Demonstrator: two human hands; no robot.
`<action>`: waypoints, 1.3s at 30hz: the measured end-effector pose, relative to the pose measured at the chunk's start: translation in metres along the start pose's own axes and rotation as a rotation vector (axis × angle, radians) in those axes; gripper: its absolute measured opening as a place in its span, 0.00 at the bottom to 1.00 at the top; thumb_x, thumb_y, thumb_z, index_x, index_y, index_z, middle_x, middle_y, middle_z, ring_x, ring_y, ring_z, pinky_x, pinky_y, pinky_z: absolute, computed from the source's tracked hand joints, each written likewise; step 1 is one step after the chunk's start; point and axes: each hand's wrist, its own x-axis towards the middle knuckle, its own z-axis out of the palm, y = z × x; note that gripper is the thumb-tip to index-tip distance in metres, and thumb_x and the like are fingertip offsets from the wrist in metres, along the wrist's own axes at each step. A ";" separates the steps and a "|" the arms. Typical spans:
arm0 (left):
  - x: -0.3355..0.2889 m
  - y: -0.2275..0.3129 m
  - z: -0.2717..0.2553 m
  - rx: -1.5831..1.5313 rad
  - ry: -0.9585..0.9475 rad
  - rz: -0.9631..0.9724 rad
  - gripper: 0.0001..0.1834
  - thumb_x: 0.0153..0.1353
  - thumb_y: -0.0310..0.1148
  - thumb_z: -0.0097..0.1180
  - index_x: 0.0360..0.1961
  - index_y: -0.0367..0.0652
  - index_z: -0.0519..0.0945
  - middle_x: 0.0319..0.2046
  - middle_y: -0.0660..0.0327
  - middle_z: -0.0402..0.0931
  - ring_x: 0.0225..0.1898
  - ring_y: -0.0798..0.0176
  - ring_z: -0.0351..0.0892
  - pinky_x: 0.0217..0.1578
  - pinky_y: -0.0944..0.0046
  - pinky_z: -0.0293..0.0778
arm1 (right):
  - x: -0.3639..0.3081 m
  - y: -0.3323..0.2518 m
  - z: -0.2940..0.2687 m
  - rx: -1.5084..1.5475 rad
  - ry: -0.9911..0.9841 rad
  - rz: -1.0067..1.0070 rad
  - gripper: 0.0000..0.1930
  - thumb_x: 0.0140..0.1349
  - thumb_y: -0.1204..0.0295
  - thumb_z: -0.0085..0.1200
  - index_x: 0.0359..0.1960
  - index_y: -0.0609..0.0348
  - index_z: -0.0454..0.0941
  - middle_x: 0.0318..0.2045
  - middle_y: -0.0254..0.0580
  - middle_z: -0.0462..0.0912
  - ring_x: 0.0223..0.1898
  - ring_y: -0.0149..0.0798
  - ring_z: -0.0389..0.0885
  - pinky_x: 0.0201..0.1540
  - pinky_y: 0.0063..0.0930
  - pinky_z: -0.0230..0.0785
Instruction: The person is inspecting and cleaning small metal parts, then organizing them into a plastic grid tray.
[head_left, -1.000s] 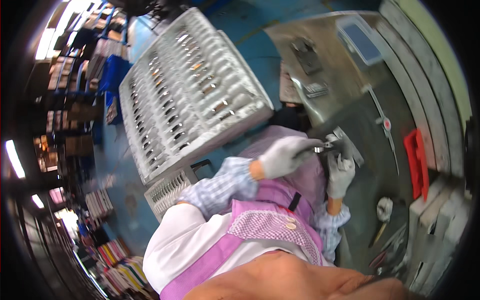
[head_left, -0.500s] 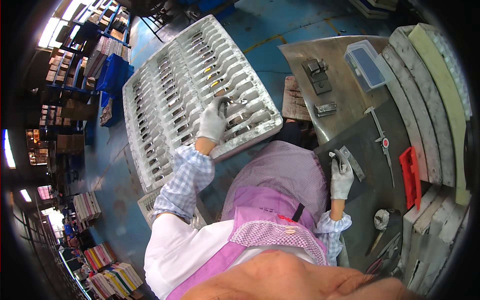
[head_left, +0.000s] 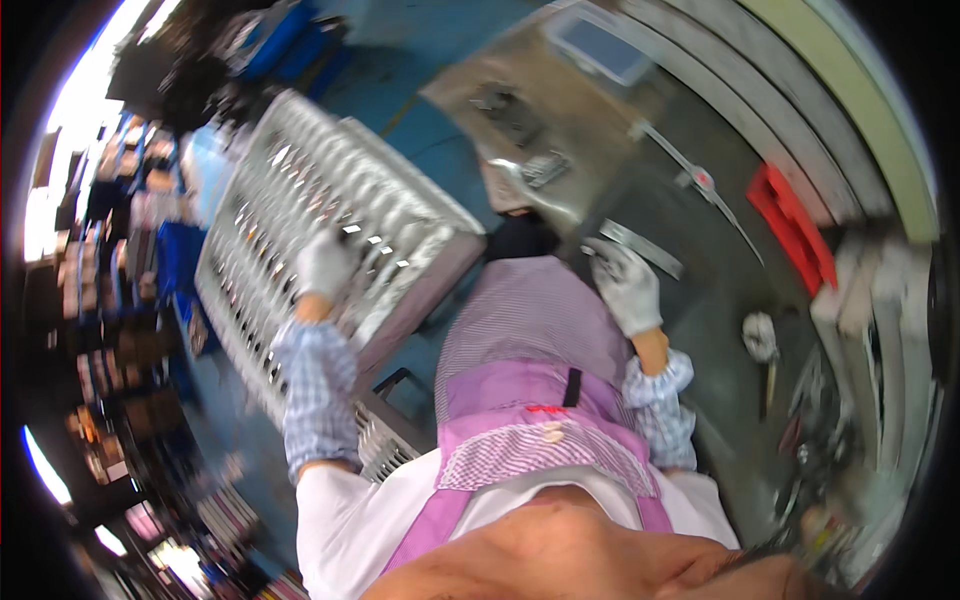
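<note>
My left hand [head_left: 325, 268], in a white glove, is over the large pale foam tray [head_left: 420, 225] at the left. Motion smears its fingers, so what they hold cannot be told. Rows of slots in the tray carry small shiny metal parts [head_left: 375, 242]. My right hand [head_left: 630, 288], also gloved, is above the dark mat [head_left: 690, 330] on the bench. Its thumb and fingertips come together, and anything between them is too small to make out. A flat metal bar [head_left: 642, 248] lies just beyond those fingertips.
A caliper [head_left: 697, 180] and a red tool holder [head_left: 792, 225] lie to the right. Farther off are a dark metal fixture [head_left: 508, 112], a metal block [head_left: 543, 168] and a clear plastic box [head_left: 600, 45]. Thick foam slabs [head_left: 770, 110] line the bench's right side.
The whole view has turned and blurred. My left hand has moved left and nearer over the tray, away from the slot by its right edge. My right hand stays beside the metal bar.
</note>
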 end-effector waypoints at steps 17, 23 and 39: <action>-0.070 0.251 0.118 -0.994 -0.036 0.553 0.15 0.61 0.25 0.61 0.50 0.41 0.81 0.43 0.52 0.82 0.44 0.51 0.84 0.45 0.59 0.79 | 0.001 0.037 -0.042 0.460 0.167 0.658 0.13 0.67 0.64 0.60 0.46 0.58 0.87 0.35 0.33 0.90 0.31 0.21 0.83 0.34 0.19 0.72; -0.067 0.267 0.131 -0.874 0.110 0.637 0.18 0.61 0.26 0.59 0.54 0.44 0.78 0.50 0.53 0.79 0.49 0.47 0.81 0.50 0.54 0.77 | 0.007 0.027 -0.035 0.012 0.130 0.642 0.09 0.66 0.68 0.62 0.45 0.52 0.88 0.34 0.33 0.90 0.35 0.22 0.86 0.38 0.17 0.74; -0.086 0.310 0.160 -0.415 0.213 0.875 0.36 0.65 0.34 0.52 0.70 0.30 0.55 0.69 0.37 0.56 0.68 0.35 0.61 0.68 0.41 0.58 | -0.053 0.101 -0.039 -0.239 0.555 0.217 0.11 0.55 0.67 0.67 0.41 0.43 0.90 0.40 0.28 0.85 0.43 0.37 0.81 0.52 0.36 0.67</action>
